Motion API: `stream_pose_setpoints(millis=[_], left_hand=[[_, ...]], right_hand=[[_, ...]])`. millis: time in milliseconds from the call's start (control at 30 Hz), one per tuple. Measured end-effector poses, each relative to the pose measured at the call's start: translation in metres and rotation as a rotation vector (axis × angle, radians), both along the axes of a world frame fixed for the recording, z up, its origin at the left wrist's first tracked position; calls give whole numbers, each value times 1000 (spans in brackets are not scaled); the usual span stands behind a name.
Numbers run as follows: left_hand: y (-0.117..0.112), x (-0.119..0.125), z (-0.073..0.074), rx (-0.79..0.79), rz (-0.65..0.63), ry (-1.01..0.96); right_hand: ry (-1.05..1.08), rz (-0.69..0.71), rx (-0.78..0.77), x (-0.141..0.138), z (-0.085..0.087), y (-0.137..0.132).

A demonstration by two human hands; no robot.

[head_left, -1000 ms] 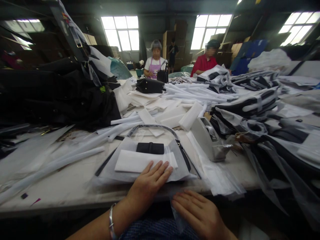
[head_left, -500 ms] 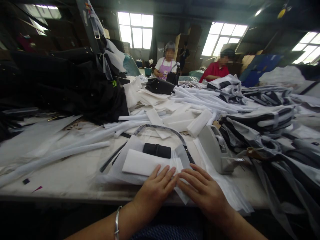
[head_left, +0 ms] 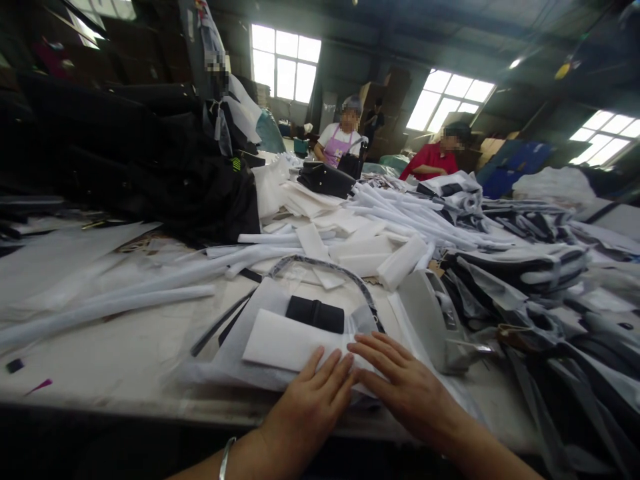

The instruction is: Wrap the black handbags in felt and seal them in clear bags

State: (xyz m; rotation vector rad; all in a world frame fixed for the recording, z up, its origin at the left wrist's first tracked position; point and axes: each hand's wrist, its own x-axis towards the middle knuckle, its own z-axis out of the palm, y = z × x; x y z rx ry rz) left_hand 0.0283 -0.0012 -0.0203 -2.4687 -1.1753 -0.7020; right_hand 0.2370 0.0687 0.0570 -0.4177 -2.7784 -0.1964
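Note:
My left hand (head_left: 320, 393) lies flat, fingers stretched, on the near right part of a white foam sheet (head_left: 280, 340). Beside it, my right hand (head_left: 395, 377) rests with fingers spread over the sheet's right end and the thin white wrapping. Beneath is a handbag, laid on the table and covered with translucent wrapping paper (head_left: 227, 343). Its black flap piece (head_left: 315, 313) shows above the foam, and its curved handle (head_left: 325, 261), wrapped in clear film, arches away from me. The bag's near right corner is hidden under my hands.
A grey tape dispenser (head_left: 425, 313) stands right of the bag. Loose white foam strips (head_left: 360, 247) heap behind it. Black bags (head_left: 125, 160) pile up at left, wrapped bags (head_left: 525, 267) at right. Two people work across the table (head_left: 100, 367); another person stands farther back.
My right hand has shifted slightly left, over the foam's right end. The wrapping that stuck out below my hands is now tucked under them. The view has tilted a little.

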Motion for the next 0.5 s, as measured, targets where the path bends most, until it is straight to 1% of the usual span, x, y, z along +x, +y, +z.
stream_pose_setpoints(millis=[67, 133, 333, 500], left_hand=[[0, 0, 2, 2, -9, -16], [0, -1, 5, 18, -18, -30], [1, -5, 8, 64, -40, -91], [3, -10, 10, 80, -77, -78]], right_hand=[[-52, 6, -91, -1, -1, 4], [-78, -45, -194, -1, -2, 7], [-4, -304, -511, -4, -2, 10], [-37, -456, -653, -6, -6, 14]])
